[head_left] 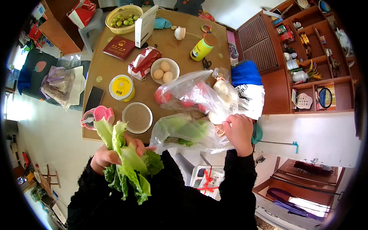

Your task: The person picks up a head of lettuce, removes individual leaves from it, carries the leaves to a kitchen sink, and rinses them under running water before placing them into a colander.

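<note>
My left hand (105,157) is closed around a bunch of green lettuce leaves (130,161), held up at the table's near edge. The pale stalk ends point away from me and the frilly leaves hang toward my body. On the right, my right hand (240,132) has its fingers bent down on the clear plastic bag (161,130); its fingertips are partly hidden. More green leaves (186,130) show through that bag. Just beyond it lies another clear bag (180,82) with red tomatoes (163,96), beside a bag of whitish vegetables (225,92).
Beyond my hands are a bowl of powder (137,117), a yellow-lidded can (122,88), a bowl of eggs (165,71), a pink cup (102,113), and a yellow bottle (203,48). A green fruit basket (113,17) stands at the far left. Shelves (318,57) rise on the right.
</note>
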Available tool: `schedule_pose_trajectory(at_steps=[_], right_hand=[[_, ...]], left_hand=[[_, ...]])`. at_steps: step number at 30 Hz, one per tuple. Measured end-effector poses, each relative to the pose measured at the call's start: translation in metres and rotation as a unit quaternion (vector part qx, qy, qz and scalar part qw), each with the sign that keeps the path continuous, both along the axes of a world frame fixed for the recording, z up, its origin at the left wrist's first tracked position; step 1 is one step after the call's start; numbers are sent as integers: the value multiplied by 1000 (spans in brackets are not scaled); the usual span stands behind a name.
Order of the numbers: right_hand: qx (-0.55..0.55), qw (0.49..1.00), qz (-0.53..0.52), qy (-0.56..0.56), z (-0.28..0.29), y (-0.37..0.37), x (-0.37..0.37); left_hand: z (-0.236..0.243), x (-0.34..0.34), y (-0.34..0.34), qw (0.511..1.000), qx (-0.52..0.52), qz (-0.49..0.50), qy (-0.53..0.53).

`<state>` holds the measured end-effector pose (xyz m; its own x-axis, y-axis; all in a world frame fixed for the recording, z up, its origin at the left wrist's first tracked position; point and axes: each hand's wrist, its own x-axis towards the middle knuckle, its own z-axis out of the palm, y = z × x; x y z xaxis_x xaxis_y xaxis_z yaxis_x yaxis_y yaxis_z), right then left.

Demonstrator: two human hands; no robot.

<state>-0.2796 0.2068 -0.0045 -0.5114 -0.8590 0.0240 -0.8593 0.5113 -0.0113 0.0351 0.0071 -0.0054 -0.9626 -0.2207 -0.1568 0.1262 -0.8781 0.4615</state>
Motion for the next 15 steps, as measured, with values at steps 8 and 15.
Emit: schedule_pose_trajectory(at_steps=[8, 15], right_hand=[[-416, 677, -121, -595, 12, -55, -37], [-490, 575, -96, -648, 31, -88, -57]], left_hand=[[13, -39, 20, 976, -6, -174, -127], [34, -35, 13, 955, 71, -74, -279]])
